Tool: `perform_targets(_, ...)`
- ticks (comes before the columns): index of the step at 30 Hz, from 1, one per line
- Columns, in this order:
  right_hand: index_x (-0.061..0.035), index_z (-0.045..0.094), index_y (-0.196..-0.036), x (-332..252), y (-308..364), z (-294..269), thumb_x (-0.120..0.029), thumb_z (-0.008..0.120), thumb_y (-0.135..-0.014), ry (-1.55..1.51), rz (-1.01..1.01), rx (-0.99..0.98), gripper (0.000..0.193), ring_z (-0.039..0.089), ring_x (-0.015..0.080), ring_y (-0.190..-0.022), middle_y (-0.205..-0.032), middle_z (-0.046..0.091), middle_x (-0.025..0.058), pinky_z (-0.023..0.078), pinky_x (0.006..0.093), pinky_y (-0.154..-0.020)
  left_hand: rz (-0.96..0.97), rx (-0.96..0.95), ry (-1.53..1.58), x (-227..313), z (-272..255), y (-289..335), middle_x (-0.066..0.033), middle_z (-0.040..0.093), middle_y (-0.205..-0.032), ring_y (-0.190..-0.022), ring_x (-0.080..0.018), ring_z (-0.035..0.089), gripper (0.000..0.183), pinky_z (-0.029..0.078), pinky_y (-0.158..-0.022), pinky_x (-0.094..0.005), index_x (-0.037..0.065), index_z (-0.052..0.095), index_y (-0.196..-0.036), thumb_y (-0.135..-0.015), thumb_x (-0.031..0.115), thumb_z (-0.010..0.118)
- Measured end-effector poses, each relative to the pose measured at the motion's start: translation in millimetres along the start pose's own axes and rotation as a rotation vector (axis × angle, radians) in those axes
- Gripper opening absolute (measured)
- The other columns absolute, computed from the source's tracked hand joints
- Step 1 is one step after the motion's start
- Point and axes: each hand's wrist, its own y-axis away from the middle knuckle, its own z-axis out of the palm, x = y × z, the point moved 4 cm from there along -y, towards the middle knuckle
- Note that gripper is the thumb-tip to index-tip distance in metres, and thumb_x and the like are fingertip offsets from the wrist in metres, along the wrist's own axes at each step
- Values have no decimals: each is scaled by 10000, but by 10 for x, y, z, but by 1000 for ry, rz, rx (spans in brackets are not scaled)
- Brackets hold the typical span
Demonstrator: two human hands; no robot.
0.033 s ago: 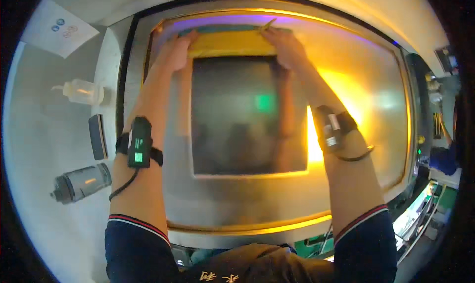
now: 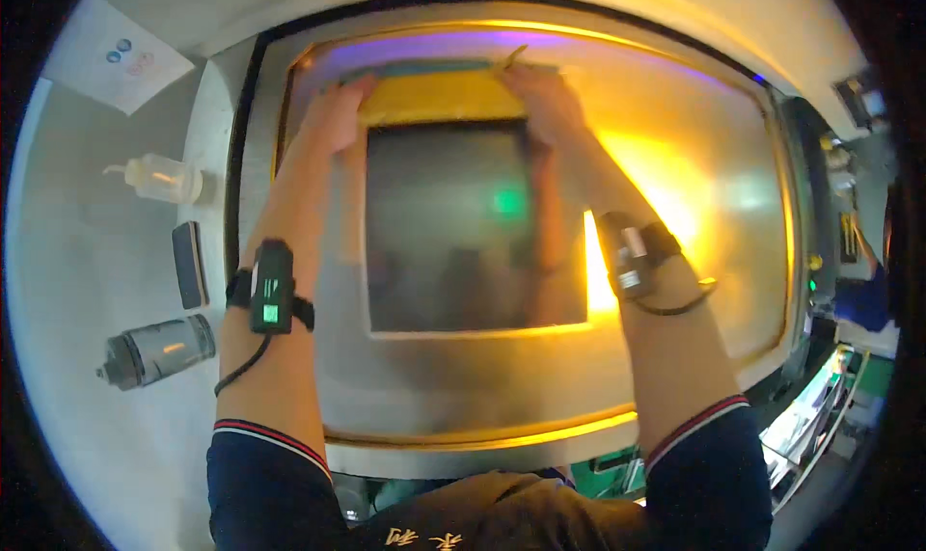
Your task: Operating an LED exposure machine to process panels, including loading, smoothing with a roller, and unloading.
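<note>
My left hand (image 2: 340,115) and my right hand (image 2: 546,103) reach far forward, one at each end of a wide yellow bar (image 2: 439,96). A teal strip (image 2: 434,69) runs along the bar's far side. Both hands look closed round the ends, though their fingers are partly hidden and blurred. By the right hand's fingertips a thin yellowish piece (image 2: 516,55) sticks up. Just nearer than the bar lies a dark, glossy rectangle (image 2: 449,223) with a pale border, reflecting a green light. It sits within a large metal-edged panel (image 2: 463,397).
On the left surface are a squeeze bottle (image 2: 162,178), a dark phone-like slab (image 2: 190,264) and a clear drink bottle (image 2: 162,350). A paper sheet (image 2: 118,54) lies at the far left. Strapped devices sit on both forearms. Another person's blue sleeve (image 2: 861,300) shows at far right.
The yellow bar and both hands appear slightly lower and farther left in the view. The dark rectangle's near edge also sits a little higher.
</note>
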Motion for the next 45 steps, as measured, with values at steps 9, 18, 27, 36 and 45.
perform_targets(9, -135, 418, -1412, -1119, 2996, -1171, -87, 671, -682, -112, -71, -519, 774, 621, 328, -944, -1092, 624, 170, 501, 443, -714, 10, -397, 245, 1982, -650, 2819, -242, 620, -1198, -1142, -386, 585, 640, 454, -987, -463, 92, 499, -1382, -757, -13, 592)
perform_targets(18, -250, 355, -1478, -1755, 4309, -1932, -243, 600, -863, -228, 101, -686, 662, 474, 284, -1309, -1477, 436, 68, 376, 478, -1069, 33, -596, 123, 2682, -642, 4188, -120, 506, -1414, -1273, -367, 487, 738, 385, -1079, -451, 150, 446, -1431, -723, 74, 638)
perform_targets(27, -323, 433, -1419, -1438, 4787, -2318, -242, 537, -899, -173, 123, -628, 537, 582, 263, -1179, -1304, 588, 65, 430, 452, -990, 32, -592, 116, 3217, -407, 4312, -91, 474, -1445, -1262, -322, 507, 625, 396, -1076, -442, 174, 427, -1443, -830, 109, 526)
perform_targets(36, -244, 437, -1416, -696, 3548, -1755, -15, 620, -726, -273, 84, -439, 749, 523, 308, -1224, -1344, 553, 55, 397, 453, -1020, 81, -356, 189, 2610, -310, 2915, -135, 567, -1329, -1213, -350, 537, 595, 410, -1043, -476, 117, 506, -1361, -773, 46, 561)
perform_targets(45, -353, 350, -1478, 1204, 932, -451, -29, 503, -706, -190, 116, -732, 851, 593, 327, -1148, -1359, 560, 87, 480, 438, -979, 59, -536, 64, 1518, -194, -199, -190, 656, -1140, -1070, -373, 620, 689, 501, -918, -460, 211, 520, -1356, -706, -21, 528)
